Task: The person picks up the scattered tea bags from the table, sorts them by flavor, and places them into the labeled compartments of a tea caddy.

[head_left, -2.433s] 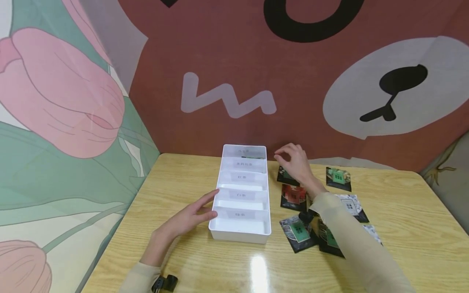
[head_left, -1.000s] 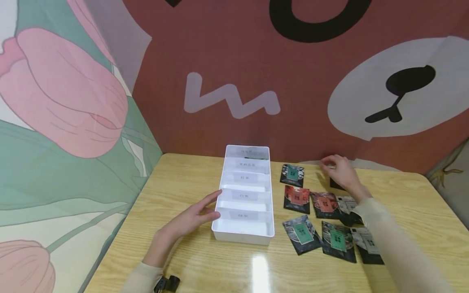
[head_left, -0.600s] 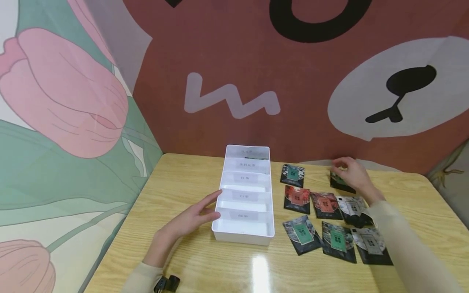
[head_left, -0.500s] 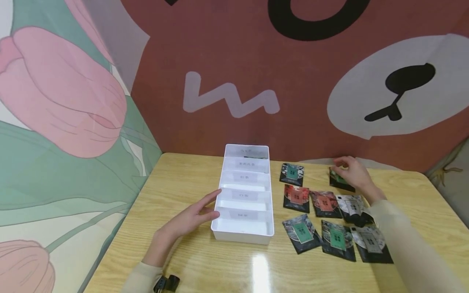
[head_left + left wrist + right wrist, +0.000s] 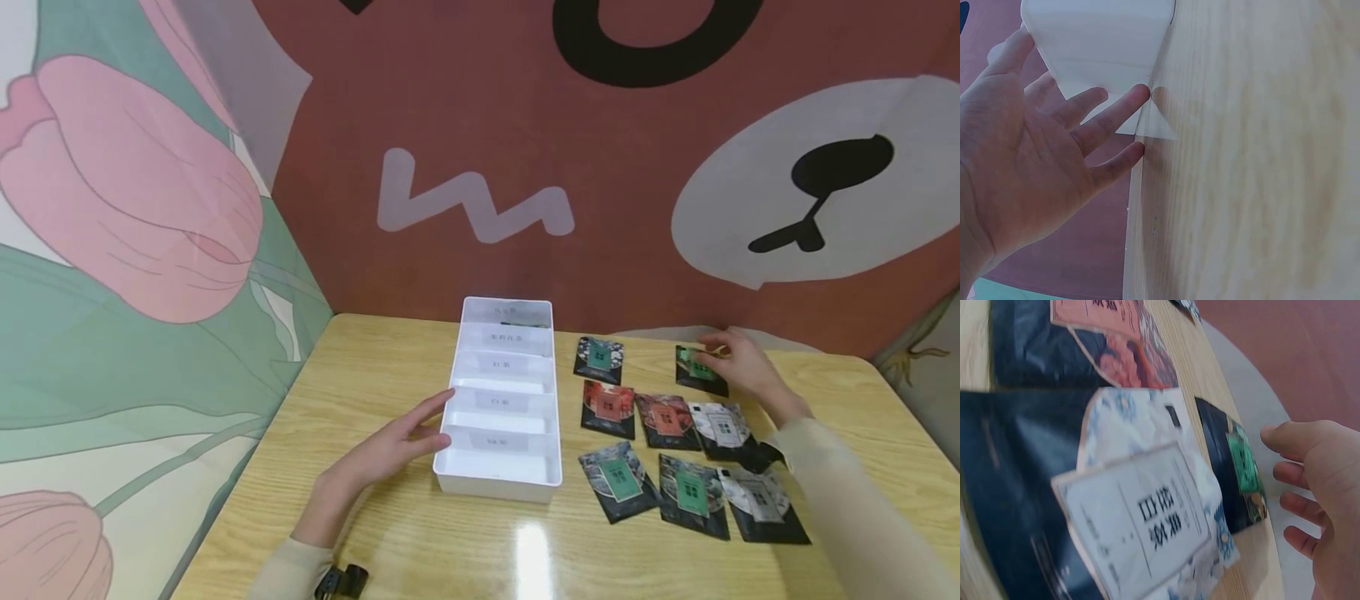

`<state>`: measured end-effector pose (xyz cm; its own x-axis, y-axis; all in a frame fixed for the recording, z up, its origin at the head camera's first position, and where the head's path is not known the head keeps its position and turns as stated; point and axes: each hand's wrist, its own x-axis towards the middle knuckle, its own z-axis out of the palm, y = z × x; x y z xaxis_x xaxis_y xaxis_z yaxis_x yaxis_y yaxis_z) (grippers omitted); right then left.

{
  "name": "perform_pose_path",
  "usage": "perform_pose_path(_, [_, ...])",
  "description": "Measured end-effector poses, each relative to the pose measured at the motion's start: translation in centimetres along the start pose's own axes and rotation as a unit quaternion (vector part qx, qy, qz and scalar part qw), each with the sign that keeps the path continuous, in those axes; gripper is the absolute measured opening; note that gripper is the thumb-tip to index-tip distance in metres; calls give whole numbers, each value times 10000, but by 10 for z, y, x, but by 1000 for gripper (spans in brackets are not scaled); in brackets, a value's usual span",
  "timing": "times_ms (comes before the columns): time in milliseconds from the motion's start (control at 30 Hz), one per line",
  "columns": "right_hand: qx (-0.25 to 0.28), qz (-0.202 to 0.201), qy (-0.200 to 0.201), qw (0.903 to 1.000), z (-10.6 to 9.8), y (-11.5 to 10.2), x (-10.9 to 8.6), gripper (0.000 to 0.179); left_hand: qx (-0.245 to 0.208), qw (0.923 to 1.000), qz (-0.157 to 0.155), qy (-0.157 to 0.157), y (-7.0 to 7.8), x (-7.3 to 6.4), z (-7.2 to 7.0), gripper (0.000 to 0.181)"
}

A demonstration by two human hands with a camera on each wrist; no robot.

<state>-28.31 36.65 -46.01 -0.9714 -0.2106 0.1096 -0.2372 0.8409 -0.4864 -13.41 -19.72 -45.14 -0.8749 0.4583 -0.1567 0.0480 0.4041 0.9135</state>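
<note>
My left hand [image 5: 393,446] rests its thumb and a fingertip against the left side of a long white divided box [image 5: 495,488]; in the left wrist view its fingers [image 5: 1113,119] spread loosely beside the box wall. My right hand [image 5: 753,375] hovers at the right side of a black tea sachet with a green label [image 5: 697,367] near the table's back edge. Seen from the right wrist, the thumb and loosely bent fingers [image 5: 1300,509] are beside that sachet, with nothing held. A dark sachet edge [image 5: 525,324] shows in the box's farthest compartment.
Right of the box lie several more tea sachets: a teal-labelled one [image 5: 598,358], red ones [image 5: 609,408], white-labelled ones [image 5: 723,427] and green-labelled ones [image 5: 619,480]. Paper labels mark the box dividers. A printed cloth [image 5: 480,267] hangs behind the wooden table [image 5: 375,350].
From close to the box, my right hand has moved right to the back-right sachet, then slid farther right, uncovering most of it. My left hand stays at the box.
</note>
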Motion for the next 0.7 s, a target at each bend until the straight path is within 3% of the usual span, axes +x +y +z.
perform_pose_path(367, [-326,473,-514,9970,-8,20,-5,63,-6,10000,-9,-6,0,0,0,66])
perform_pose_path(567, [-214,471,-666,9964,-13,23,-7,64,28,10000,-49,1,0,-1,-1,65])
perform_pose_path(700, [-222,259,-733,9967,-15,26,-7,64,4,10000,-57,-22,0,0,-1,65])
